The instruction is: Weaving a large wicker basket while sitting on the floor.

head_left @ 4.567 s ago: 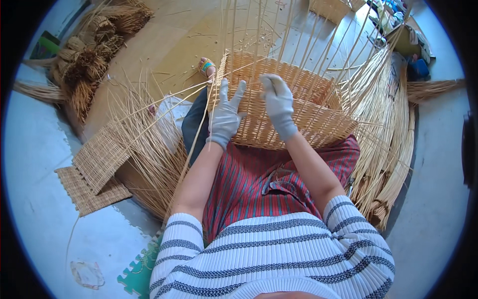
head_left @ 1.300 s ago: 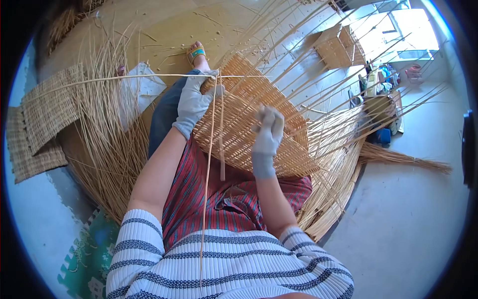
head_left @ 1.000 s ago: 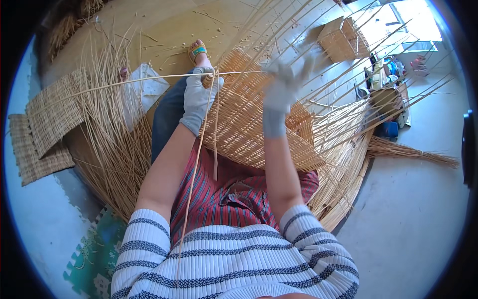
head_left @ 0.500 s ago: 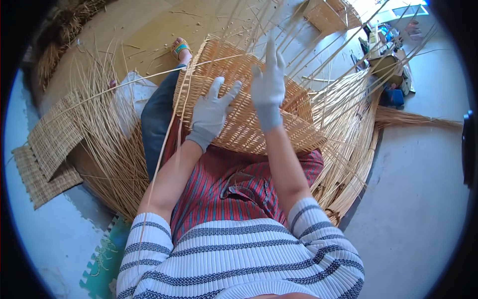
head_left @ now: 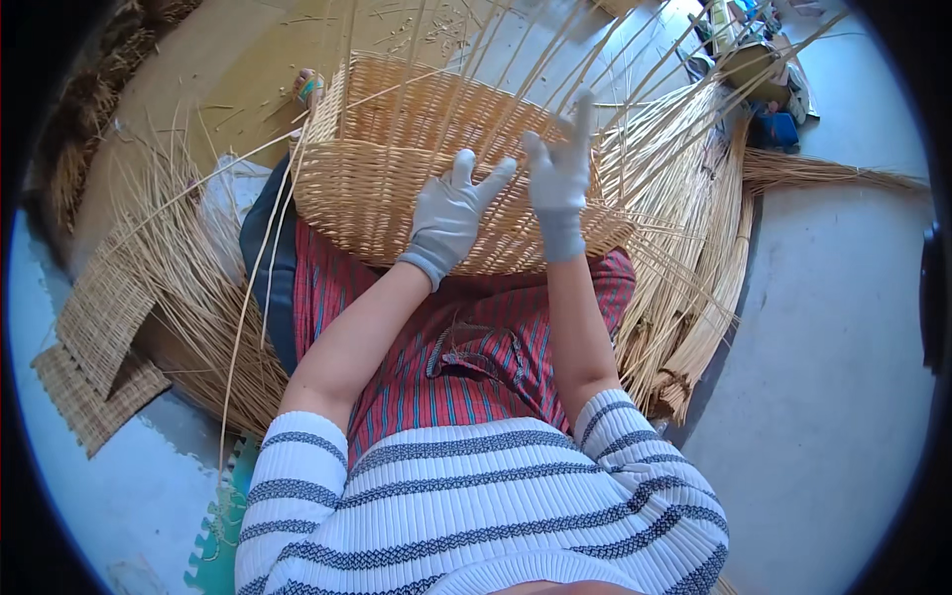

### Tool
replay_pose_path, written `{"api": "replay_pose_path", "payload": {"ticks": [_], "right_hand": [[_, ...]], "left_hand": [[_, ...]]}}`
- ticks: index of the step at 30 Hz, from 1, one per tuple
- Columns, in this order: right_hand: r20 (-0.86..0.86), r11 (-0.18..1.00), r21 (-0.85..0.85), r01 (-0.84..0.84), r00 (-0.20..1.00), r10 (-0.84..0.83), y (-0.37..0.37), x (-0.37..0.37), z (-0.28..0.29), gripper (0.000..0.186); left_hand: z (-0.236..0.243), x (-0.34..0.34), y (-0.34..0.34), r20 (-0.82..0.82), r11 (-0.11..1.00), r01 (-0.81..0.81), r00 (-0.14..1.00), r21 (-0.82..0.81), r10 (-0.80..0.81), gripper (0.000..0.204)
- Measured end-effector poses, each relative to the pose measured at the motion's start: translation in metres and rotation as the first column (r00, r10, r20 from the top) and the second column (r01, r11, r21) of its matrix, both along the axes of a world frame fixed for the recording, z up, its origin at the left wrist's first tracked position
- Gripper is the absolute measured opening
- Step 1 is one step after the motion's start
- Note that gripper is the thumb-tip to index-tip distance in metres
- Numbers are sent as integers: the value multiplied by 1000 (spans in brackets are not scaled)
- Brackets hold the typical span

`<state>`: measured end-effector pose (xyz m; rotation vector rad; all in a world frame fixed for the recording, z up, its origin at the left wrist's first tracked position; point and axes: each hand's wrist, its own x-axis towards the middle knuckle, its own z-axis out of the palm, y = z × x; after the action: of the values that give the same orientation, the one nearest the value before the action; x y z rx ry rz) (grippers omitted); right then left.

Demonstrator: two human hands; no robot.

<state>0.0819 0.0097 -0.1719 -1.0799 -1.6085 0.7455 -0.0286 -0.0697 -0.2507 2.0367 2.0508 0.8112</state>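
Note:
A woven wicker basket (head_left: 362,203) rests across my lap, with several long upright stakes rising from its rim. My left hand (head_left: 448,220), in a pale glove with a grey cuff, lies against the near wall at the rim, thumb and a finger spread; its other fingers are hidden. Close beside it, my gloved right hand (head_left: 558,188) is raised at the right part of the rim among the stakes. One finger points up, blurred by motion, and the thumb stands apart. One long loose strand (head_left: 238,347) hangs from the basket's left end down past my left arm.
Bundles of pale reeds lie to the right (head_left: 684,268) and loose reeds (head_left: 203,307) to the left. Two woven mats (head_left: 104,317) overlap at the far left. A blue container (head_left: 775,131) sits among clutter at the upper right. A green foam mat (head_left: 213,550) edges the lower left.
The basket has turned and shifted left and nearer, showing more of its inside. My left hand has moved right with its spread fingers on the wall; my right hand has moved slightly right.

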Motion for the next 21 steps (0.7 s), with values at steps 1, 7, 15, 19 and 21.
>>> {"api": "replay_pose_path", "payload": {"ticks": [1, 7, 15, 19, 21], "right_hand": [[-17, 994, -91, 56, 998, -58, -9, 21, -9, 57], [-240, 939, -339, 61, 959, -149, -101, 38, -54, 37], [-217, 863, -396, -312, 946, 242, -29, -192, -12, 87], [-116, 601, -797, -51, 991, -69, 29, -238, -19, 137], [-394, 619, -756, -214, 903, -169, 32, -235, -37, 120]], "left_hand": [[7, -3, -1, -33, 999, 16, 999, -47, -18, 65], [12, -17, -6, 395, 944, 28, 904, 330, -165, 52], [-40, -204, -30, 807, 797, -596, 418, -103, 417, 22], [-13, -215, -27, 864, 889, -459, 448, 2, 229, 19], [10, -200, -28, 785, 919, -395, 565, -13, 254, 23]]}}
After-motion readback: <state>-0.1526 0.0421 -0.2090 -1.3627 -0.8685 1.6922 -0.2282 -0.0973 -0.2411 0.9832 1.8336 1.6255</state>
